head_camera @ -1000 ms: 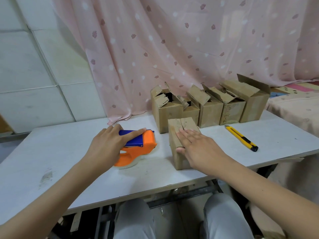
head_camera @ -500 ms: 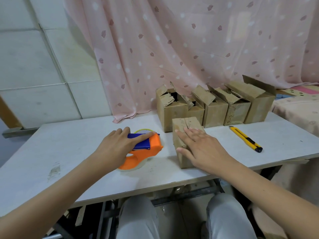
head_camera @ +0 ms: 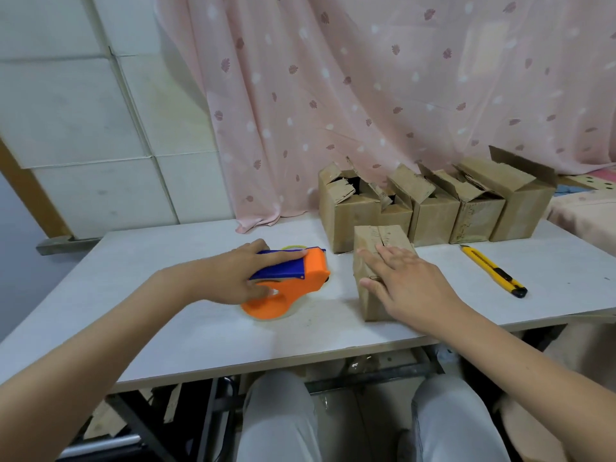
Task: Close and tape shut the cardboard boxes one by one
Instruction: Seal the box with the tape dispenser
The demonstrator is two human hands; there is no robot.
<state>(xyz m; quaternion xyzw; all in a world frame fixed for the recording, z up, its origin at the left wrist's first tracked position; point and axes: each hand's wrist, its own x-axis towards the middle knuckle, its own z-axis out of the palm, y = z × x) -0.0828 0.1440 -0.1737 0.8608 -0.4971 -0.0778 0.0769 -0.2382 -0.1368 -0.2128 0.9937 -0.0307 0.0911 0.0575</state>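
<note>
A small cardboard box (head_camera: 373,241) with its flaps folded down stands near the front of the white table (head_camera: 166,268). My right hand (head_camera: 406,288) lies flat on its top, fingers straight, pressing the flaps. To its left an orange and blue tape dispenser (head_camera: 296,278) lies on the table. My left hand (head_camera: 233,278) grips its blue handle, thumb underneath and fingers over the top. Behind the closed box stands a row of several cardboard boxes (head_camera: 433,215) with their flaps open.
A yellow utility knife (head_camera: 493,271) lies on the table to the right of the boxes. A pink dotted curtain (head_camera: 366,95) hangs behind the table. My knees show under the front edge. A cloth-covered surface (head_camera: 586,211) adjoins at the far right.
My left thumb has curled under the dispenser's handle, tightening the hold. The right hand stays flat on the box. The camera view has shifted a little.
</note>
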